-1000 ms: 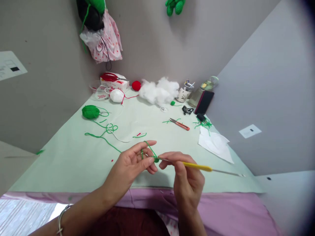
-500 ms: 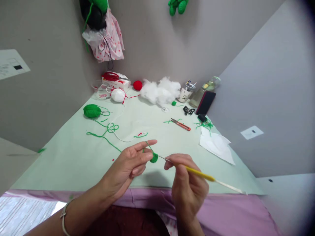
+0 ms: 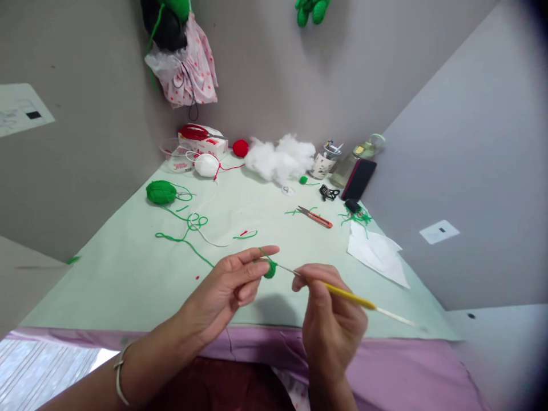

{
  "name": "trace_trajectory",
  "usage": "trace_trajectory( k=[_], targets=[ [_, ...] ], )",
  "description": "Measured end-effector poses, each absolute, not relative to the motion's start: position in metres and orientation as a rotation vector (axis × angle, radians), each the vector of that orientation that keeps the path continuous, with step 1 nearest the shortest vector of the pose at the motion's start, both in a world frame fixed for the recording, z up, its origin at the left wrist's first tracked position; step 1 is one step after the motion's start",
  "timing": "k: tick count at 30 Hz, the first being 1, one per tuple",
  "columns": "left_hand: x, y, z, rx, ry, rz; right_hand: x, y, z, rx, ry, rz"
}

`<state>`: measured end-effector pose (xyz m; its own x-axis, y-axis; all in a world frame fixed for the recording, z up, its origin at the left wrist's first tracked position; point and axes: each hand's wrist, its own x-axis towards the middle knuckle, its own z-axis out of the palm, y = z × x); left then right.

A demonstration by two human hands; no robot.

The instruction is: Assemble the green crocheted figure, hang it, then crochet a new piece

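Observation:
Between the thumb and fingers of my left hand (image 3: 233, 279) is pinched a small round green crochet piece (image 3: 269, 270). Green yarn (image 3: 194, 251) runs over my stretched index finger and back across the table toward a green yarn ball (image 3: 161, 193). My right hand (image 3: 331, 311) is closed around a crochet hook (image 3: 349, 295) with a yellow grip and a pale shaft end. The hook's thin metal tip meets the right edge of the green piece; whether a loop is on it is too small to tell.
Thread snips (image 3: 315, 217) lie beyond my hands. At the back are white stuffing (image 3: 280, 158), a red yarn ball (image 3: 240, 148), a white yarn ball (image 3: 206, 165) and a pen cup (image 3: 324, 162). A phone (image 3: 359, 179) leans at right, near white paper (image 3: 377, 251).
Both hands have shifted slightly right, carrying the green piece and the hook with them. The yarn trailing across the table has been drawn a little to the right.

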<state>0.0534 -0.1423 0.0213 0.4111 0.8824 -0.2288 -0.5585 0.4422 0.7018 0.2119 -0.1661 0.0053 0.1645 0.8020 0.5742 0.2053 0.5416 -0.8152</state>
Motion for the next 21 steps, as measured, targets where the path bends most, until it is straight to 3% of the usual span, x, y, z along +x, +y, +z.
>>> trace_trajectory(
  k=[3, 13, 21],
  targets=[
    [0.055, -0.142, 0.023, 0.667, 0.673, 1.037, 0.211, -0.161, 0.010, -0.871, -1.280, 0.763],
    [0.057, -0.146, 0.026, 0.706, 0.667, 1.033, 0.218, -0.155, 0.006, -0.774, -1.134, 1.014],
    [0.055, -0.147, 0.023, 0.836, 0.709, 1.080, 0.221, -0.165, 0.009, -0.834, -1.388, 0.685]
  ],
)
